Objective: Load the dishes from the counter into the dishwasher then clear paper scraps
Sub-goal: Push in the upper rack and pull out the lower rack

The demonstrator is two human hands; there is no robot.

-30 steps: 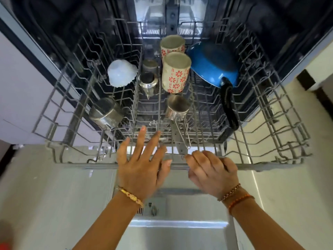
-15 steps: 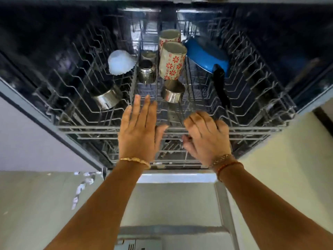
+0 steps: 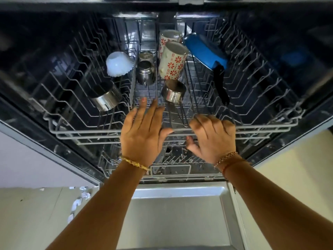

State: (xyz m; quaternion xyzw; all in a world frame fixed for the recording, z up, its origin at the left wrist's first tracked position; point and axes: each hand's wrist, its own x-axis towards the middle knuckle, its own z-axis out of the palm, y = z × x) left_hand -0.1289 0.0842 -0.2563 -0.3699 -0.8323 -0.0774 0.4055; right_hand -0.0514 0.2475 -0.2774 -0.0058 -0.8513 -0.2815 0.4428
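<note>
I see the upper rack (image 3: 252, 124) loaded and sitting inside the dishwasher tub, dishes tipped mouth-down, I judge for draining: floral mugs (image 3: 172, 63), a blue pan (image 3: 205, 50), a white bowl (image 3: 119, 64) and steel cups (image 3: 145, 73), all beyond my fingertips. My left hand (image 3: 142, 136) lies flat, fingers straight, against the rack's front rail. My right hand (image 3: 213, 137) curls its fingers over that rail, gripping it to steer. Paper scraps (image 3: 77, 202) lie on the floor, below my left forearm.

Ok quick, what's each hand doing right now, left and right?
Left hand: open, fingers straight, at the upper rack front rail.
Right hand: fingers curled over the rail, holding it.
</note>
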